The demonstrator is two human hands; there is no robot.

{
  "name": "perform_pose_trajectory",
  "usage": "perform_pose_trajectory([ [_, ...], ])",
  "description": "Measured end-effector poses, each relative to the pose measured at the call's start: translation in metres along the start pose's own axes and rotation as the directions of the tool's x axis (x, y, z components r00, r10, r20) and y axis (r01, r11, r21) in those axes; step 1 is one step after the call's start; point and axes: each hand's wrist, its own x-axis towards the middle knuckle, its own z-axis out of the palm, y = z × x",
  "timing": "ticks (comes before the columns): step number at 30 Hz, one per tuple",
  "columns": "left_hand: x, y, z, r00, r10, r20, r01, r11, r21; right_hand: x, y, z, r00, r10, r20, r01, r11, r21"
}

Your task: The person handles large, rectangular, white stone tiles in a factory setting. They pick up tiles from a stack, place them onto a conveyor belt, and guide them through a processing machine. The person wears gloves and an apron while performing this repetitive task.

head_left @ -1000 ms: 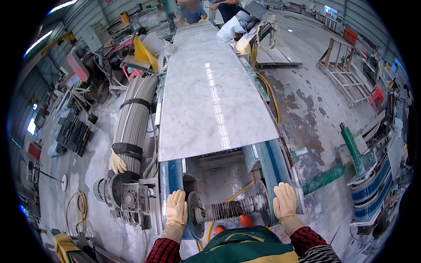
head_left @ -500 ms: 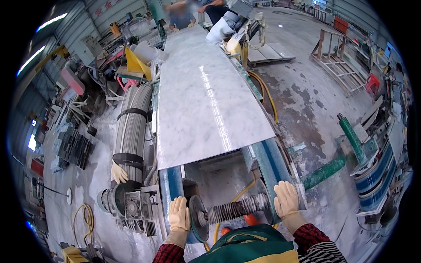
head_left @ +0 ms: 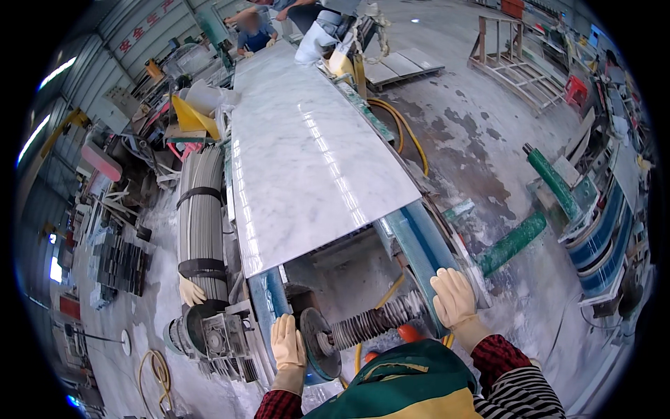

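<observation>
My left hand [head_left: 287, 343], in a cream rubber glove, lies flat on the left blue belt [head_left: 269, 297] of a conveyor, fingers stretched out. On the right blue belt [head_left: 417, 241] rests my right hand [head_left: 453, 297], gloved the same way, its fingers also extended. Neither hand holds anything. A long, polished white-grey stone slab [head_left: 300, 167] lies across both belts ahead of my hands, apart from them. Between the belts runs a ribbed roller shaft [head_left: 377, 321] with a round end disc [head_left: 319, 346].
Left of the conveyor are a strapped bundle of grey strips [head_left: 201, 230], a loose glove [head_left: 191, 290] and a motor [head_left: 209, 335]. At the right stand green rollers [head_left: 513, 244]. Another person [head_left: 257, 35] is at the slab's far end. Yellow hose [head_left: 405, 129] runs along the right side.
The whole view has turned slightly, shifting the slab and surroundings leftward in the picture. Both hands stay on the belts.
</observation>
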Motion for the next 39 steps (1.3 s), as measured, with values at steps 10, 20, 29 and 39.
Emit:
perform_pose_trajectory([
  [10,-0.005,0.004,-0.001,0.999,0.023,0.037,-0.024,1.000,0.007,-0.016,0.007,0.000,0.998,-0.006,-0.064,0.005,1.000,-0.011],
  [20,-0.004,0.006,0.003,0.998,0.011,0.056,-0.013,0.999,0.048,-0.024,0.012,-0.003,0.998,0.056,-0.040,-0.054,0.997,0.046],
  [29,0.001,0.031,0.027,0.976,-0.151,-0.156,0.153,0.988,0.001,-0.021,0.017,-0.009,0.996,0.085,-0.041,-0.079,0.987,0.139],
  [39,0.077,0.073,0.017,0.994,-0.109,-0.022,0.108,0.993,-0.037,0.030,0.039,0.003,0.991,0.129,0.027,-0.131,0.934,0.333],
])
